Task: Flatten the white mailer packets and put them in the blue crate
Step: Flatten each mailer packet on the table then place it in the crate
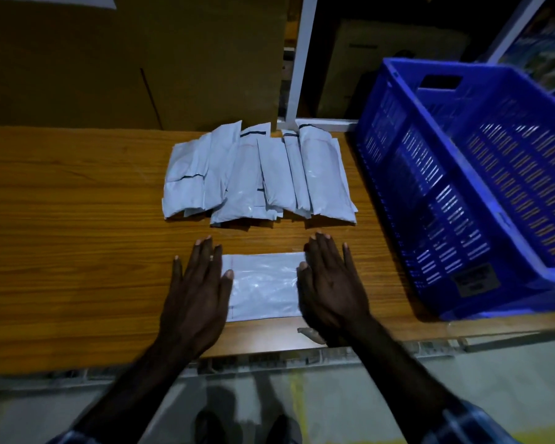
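The left hand [196,293] lies flat, fingers straight, pressing the left end of a white packet [263,285] near the front edge of the wooden table [61,235]. The packet looks smooth, glossy and flat. The right hand [329,283] presses its right end the same way. Behind it sits a heap of puffier packets [257,177], overlapping. At the right stands the blue crate [462,187].
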Demonstrator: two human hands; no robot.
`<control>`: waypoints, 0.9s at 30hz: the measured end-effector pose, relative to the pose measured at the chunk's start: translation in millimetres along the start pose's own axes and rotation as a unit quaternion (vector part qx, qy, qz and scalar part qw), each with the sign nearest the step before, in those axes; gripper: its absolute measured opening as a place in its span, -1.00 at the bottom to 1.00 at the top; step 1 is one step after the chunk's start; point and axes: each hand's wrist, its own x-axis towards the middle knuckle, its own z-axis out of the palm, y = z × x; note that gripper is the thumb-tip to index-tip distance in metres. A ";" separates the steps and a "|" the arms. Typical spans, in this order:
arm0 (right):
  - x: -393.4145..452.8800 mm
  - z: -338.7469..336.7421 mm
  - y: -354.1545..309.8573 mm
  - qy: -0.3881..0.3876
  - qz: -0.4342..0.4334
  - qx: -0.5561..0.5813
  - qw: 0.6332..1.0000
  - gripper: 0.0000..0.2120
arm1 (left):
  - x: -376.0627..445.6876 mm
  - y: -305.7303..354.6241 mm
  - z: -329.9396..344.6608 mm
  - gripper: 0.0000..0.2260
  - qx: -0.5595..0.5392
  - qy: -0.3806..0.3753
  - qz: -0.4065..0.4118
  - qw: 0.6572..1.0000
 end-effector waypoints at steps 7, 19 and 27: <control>-2.3 29.0 -37.6 0.003 -0.084 0.037 0.996 -0.51 | 10.8 38.1 27.1 -0.53 0.052 -0.024 0.049 0.997; -11.1 10.4 18.3 -0.046 0.053 0.008 0.997 -0.37 | -2.9 -21.7 5.1 -0.41 0.030 -0.050 -0.020 0.998; -28.4 -19.0 29.0 0.047 -0.001 0.078 0.996 -0.53 | -9.4 -19.1 -16.4 -0.48 -0.068 0.025 0.034 0.997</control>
